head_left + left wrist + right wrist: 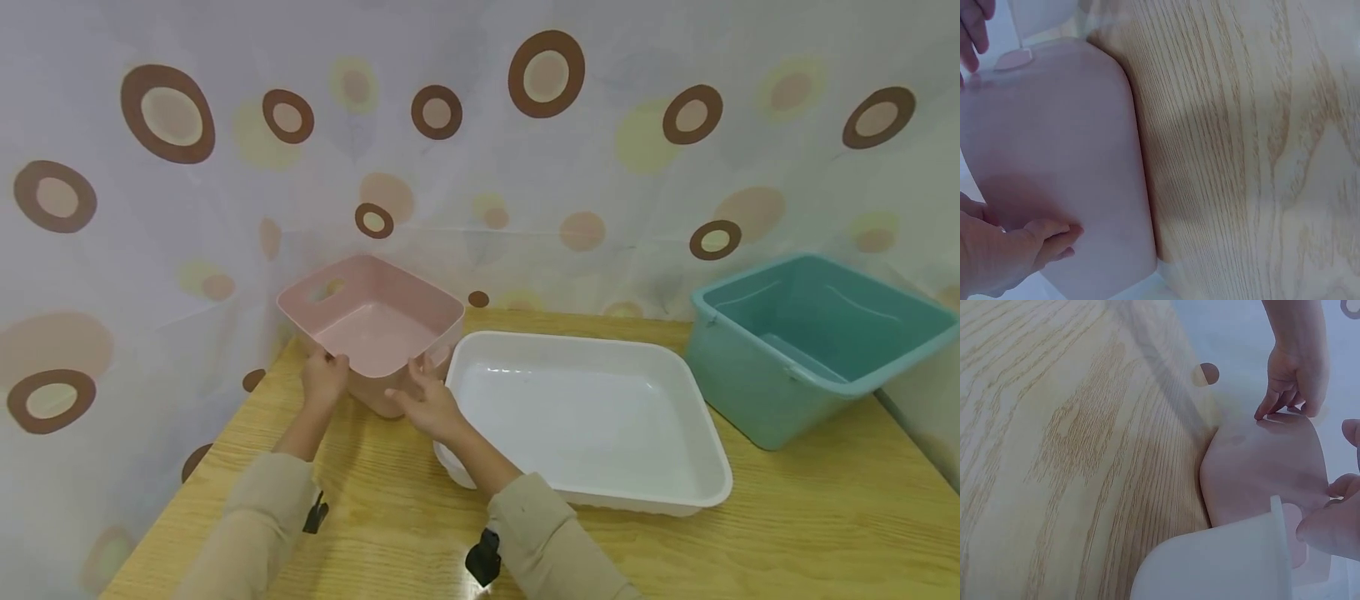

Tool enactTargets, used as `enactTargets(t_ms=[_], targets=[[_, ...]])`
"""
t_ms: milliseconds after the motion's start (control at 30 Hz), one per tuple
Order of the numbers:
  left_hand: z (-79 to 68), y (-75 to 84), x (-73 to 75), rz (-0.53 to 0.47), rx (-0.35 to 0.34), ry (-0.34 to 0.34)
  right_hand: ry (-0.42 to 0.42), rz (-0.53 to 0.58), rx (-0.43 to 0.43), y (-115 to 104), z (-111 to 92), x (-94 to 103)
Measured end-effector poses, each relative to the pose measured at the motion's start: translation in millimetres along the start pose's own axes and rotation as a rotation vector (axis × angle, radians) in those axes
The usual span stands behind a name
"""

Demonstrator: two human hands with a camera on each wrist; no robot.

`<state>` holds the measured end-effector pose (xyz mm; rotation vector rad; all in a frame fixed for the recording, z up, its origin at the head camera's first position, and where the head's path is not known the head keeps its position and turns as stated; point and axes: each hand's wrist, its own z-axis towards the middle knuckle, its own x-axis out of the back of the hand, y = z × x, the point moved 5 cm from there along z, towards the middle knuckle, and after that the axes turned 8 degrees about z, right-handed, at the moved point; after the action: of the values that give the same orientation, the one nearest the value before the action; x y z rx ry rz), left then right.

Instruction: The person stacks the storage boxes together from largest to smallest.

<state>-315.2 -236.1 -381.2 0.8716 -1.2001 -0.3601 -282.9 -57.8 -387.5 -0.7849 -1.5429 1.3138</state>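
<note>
A pink plastic bin (375,333) with rounded corners and a handle hole sits at the table's left end, in front of the patterned sheet. My left hand (324,383) pinches its near left rim with bent fingers; in the left wrist view that hand (1016,250) lies against the bin's side wall (1072,144). At the near right rim is my right hand (431,404), its fingers loosely spread and fingertips touching the bin. The right wrist view shows the right hand (1338,515) beside a handle hole, with the left hand (1297,378) at the rim beyond.
Close on the right of the pink bin lies a wide, shallow white tray (708,467). A deeper teal bin (750,383) stands at the right end of the wooden table (397,517). Behind everything hangs a dotted sheet (480,175).
</note>
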Motion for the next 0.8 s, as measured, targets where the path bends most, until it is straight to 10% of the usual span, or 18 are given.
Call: enactTargets(t_ms=[800], targets=[[-15.6, 6.8, -7.2, -0.019, -0.031, 0.024, 0.025, -0.034, 0.053, 4, -1, 7.2]])
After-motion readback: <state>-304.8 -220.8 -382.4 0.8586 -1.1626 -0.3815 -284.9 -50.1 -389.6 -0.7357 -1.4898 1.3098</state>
